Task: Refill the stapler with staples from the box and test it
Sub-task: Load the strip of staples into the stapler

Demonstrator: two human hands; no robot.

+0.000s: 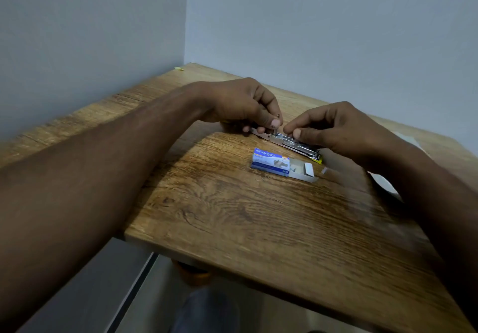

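Note:
A metal stapler [297,144] with a yellow tip lies on the wooden table [258,216], its staple channel showing. My left hand [240,102] grips the stapler's left end, thumb and fingers curled over it. My right hand [333,128] pinches at the middle of the channel with fingertips; whether a staple strip sits between them is too small to tell. Just in front lies the blue staple box [271,162], its white inner tray [304,172] slid out to the right.
A few loose staples [259,179] lie on the table by the box. A white paper sheet [385,182] shows under my right wrist. Grey walls meet in a corner behind the table. The table's near edge runs diagonally, with floor below.

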